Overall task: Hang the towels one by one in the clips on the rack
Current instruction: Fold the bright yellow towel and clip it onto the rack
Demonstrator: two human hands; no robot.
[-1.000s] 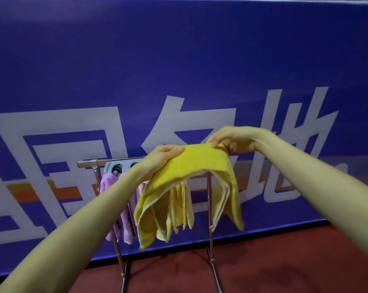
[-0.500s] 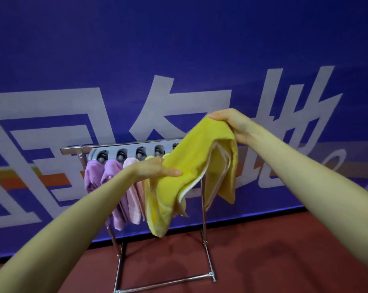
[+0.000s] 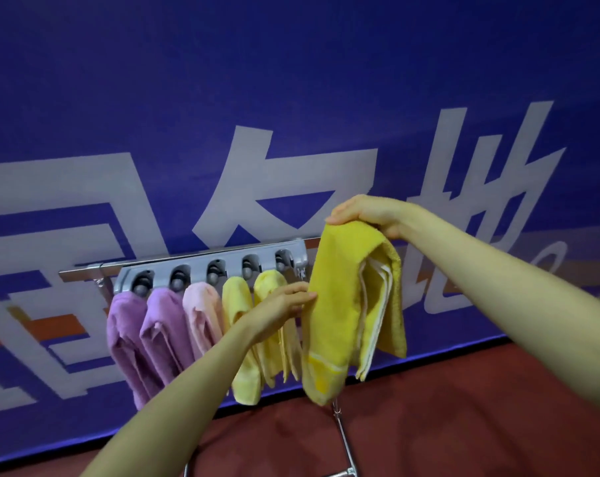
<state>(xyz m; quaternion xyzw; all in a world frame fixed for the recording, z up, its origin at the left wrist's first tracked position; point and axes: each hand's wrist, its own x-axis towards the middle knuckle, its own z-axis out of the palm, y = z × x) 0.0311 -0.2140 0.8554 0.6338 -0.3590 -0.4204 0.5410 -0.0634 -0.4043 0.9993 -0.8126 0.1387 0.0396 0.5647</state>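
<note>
- Head view looks at a rack (image 3: 202,254) standing on a red floor (image 3: 463,425) before a blue banner (image 3: 291,98) with large white characters.
- Landmark: the rack's grey clip bar (image 3: 216,270), which carries five round clips in a row and slopes up toward its right end.
- Five towels hang from those clips, side by side and touching: two purple towels (image 3: 147,332) under the left clips, a pink towel (image 3: 202,315) under the middle clip, and two pale yellow towels (image 3: 243,321) under the right clips.
- Right hand (image 3: 364,215) is just past the bar's right end and a little above it; its fingers curl over the top fold of a sixth, deeper yellow towel (image 3: 336,304) and grip it.
- That towel hangs folded from the hand, just right of the bar, in no clip; its white-edged inner layers show on its right side, and its lower end covers part of the rack's right leg.
- Left hand (image 3: 281,306) is below the bar's right end, in front of the pale yellow towels; its fingers are nearly straight, and the fingertips (image 3: 308,297) touch the held towel's left edge without closing on it.
- Below the bar, the rack's metal leg (image 3: 343,438) runs down to a foot bar at the frame's lower edge.
</note>
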